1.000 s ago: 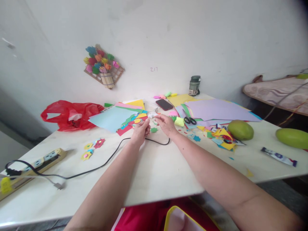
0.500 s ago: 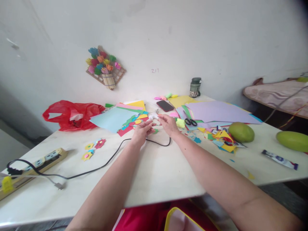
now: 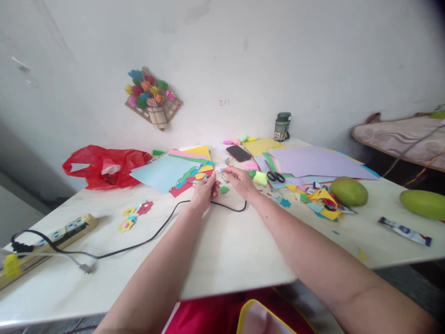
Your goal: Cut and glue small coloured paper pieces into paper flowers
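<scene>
Two bare hands meet over one bench (image 3: 243, 255), their fingertips at one small white piece (image 3: 219, 169). The right grip (image 3: 239, 182) is pinched on it; the left grip (image 3: 204, 191) has its fingers curled in, but whether it pinches the piece too cannot be told. Beyond them lies one phone (image 3: 238, 153); to the right, one pair of scissors (image 3: 276, 176), two green fruits (image 3: 348, 191) and one tube (image 3: 405, 231); to the left, one red bag (image 3: 128, 162) and one power strip (image 3: 78, 226).
</scene>
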`<state>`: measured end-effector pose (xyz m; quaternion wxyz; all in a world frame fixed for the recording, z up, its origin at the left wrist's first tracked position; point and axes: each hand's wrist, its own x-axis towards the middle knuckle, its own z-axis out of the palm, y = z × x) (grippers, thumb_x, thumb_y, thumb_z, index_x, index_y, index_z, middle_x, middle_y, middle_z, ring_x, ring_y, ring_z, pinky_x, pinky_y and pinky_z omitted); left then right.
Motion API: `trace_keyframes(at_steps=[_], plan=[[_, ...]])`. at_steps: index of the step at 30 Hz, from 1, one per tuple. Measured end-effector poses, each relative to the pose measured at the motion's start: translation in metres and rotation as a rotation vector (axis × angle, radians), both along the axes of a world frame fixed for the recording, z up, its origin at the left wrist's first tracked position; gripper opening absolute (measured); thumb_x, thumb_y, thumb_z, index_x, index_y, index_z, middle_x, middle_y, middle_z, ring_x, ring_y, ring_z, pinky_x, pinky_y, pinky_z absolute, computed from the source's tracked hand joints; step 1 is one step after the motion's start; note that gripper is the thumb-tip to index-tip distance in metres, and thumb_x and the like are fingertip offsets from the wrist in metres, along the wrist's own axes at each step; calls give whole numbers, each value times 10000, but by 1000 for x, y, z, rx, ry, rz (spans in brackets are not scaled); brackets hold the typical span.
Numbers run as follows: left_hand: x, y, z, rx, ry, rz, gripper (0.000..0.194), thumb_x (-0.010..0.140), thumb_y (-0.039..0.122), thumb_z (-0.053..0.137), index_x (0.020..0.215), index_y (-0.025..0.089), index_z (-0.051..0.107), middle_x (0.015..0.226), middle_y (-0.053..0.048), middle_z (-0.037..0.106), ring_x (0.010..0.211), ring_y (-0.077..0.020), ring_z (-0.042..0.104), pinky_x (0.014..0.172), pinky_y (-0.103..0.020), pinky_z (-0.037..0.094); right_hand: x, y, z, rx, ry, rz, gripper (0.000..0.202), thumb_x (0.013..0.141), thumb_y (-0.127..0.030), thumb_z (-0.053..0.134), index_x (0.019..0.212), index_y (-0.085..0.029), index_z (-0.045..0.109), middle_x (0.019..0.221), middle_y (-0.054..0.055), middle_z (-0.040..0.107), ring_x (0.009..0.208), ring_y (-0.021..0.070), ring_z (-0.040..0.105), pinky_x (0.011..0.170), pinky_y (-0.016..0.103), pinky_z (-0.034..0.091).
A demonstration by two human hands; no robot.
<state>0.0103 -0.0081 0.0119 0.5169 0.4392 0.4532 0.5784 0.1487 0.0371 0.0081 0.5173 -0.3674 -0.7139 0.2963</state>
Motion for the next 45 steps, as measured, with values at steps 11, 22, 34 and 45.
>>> trace_keyframes(at_steps=[11,22,34,45], plan=[[7,2,-7,35,47,-14,487,708,598,624,517,176,473,431,28,487,334,-56,362,370,-216,323,-17,-25,1,-216,189,408,454,788,-537,569,502,-193,491,472,-25,548,463,116,545,557,250,461],[0,1,0,-19,207,133,549,790,656,480,712,135,634,447,7,522,341,-77,406,389,-219,321,-4,-7,2,23,-153,-198,355,841,-441,518,587,-203,585,594,25,646,610,152,606,591,244,429],[-10,10,-8,115,615,274,442,795,554,494,663,164,654,496,1,564,395,-101,457,453,-231,395,4,8,3,-260,222,-123,263,736,-438,581,693,-183,627,583,6,618,457,118,516,414,226,390],[-14,8,-2,127,906,392,116,690,340,659,651,234,683,732,-36,677,773,-219,593,644,-276,409,1,11,1,-269,284,-91,218,663,-375,662,756,-178,649,591,-21,608,488,98,530,431,203,409]])
